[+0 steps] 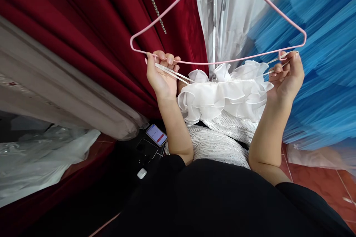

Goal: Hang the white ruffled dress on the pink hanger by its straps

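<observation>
A pink hanger (pixel 222 62) hangs in front of me. Below its bottom bar is a white dress with a ruffled top (pixel 225 94) and a sequined lower part (pixel 219 142). My left hand (pixel 164 76), at the bar's left end, pinches thin white straps (pixel 174 73) of the dress beside a small hook. My right hand (pixel 287 74) is closed on another white strap (pixel 274 60) at the bar's right end, by the small pink loop there. Both straps are stretched outward from the ruffles.
Red curtain (pixel 111 44) and beige fabric (pixel 69 77) hang at the left, blue tulle (pixel 319 70) at the right. A lit phone (pixel 156 134) and a white case (pixel 141 173) lie on a black surface at lower left. Metal poles (pixel 218 26) stand behind the hanger.
</observation>
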`<state>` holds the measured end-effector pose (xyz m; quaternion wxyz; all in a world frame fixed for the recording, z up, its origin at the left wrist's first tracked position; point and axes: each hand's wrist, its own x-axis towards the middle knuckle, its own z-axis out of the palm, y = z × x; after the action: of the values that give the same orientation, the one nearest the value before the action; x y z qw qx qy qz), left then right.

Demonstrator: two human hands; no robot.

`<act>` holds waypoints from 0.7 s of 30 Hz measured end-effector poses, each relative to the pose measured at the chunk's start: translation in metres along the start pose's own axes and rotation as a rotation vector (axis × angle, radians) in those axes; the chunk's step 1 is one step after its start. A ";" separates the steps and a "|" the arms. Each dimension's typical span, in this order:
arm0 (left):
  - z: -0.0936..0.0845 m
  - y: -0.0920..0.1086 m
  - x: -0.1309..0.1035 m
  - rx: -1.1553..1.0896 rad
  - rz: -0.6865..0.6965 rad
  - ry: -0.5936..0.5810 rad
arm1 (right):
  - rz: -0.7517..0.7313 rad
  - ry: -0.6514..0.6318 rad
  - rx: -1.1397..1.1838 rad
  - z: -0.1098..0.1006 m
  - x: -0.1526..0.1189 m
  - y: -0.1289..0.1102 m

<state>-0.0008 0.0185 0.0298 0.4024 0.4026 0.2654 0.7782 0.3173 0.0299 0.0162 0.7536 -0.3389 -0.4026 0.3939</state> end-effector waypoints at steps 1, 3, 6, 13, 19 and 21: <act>0.000 0.000 0.000 -0.001 -0.004 -0.005 | 0.044 -0.007 0.027 0.001 0.001 -0.001; -0.001 -0.001 0.001 -0.011 -0.009 -0.008 | 0.117 0.008 0.103 0.001 0.005 0.001; -0.002 -0.002 0.003 -0.041 -0.012 -0.009 | 0.186 0.069 0.236 0.004 0.012 0.005; 0.003 -0.003 0.002 -0.140 -0.042 0.005 | 0.277 -0.013 0.245 0.015 0.008 -0.003; 0.012 0.000 -0.006 -0.151 -0.066 0.003 | 0.216 -0.040 0.084 0.020 -0.002 -0.006; 0.014 0.001 -0.007 -0.153 -0.078 0.003 | 0.143 -0.054 0.037 0.020 -0.006 -0.007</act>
<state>0.0133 0.0134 0.0350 0.4615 0.3587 0.2215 0.7805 0.2998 0.0254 0.0289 0.7183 -0.3421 -0.3903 0.4632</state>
